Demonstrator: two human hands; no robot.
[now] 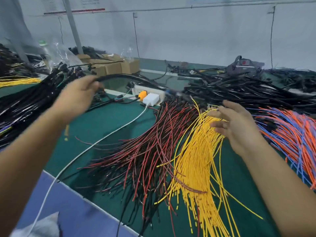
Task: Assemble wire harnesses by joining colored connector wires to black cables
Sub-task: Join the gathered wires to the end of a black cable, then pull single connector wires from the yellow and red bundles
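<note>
My left hand (77, 95) is raised above the green bench and grips a long black cable (130, 77) that arcs off to the right. My right hand (234, 124) hovers over the top of a yellow wire bundle (196, 165), fingers spread and relaxed, touching or just above the wires; it holds nothing that I can see. A red and black wire bundle (145, 151) fans out to the left of the yellow one. Orange and blue wires (290, 134) lie at the right. A heap of black cables (239, 89) sits behind them.
A white power strip (150, 95) with an orange plug and a white charger sits mid-bench, its white cord (82, 151) running toward me. Another pile of black cables (25, 103) lies at the left. Cardboard boxes (111, 65) stand at the back. The bench edge (77, 192) is near.
</note>
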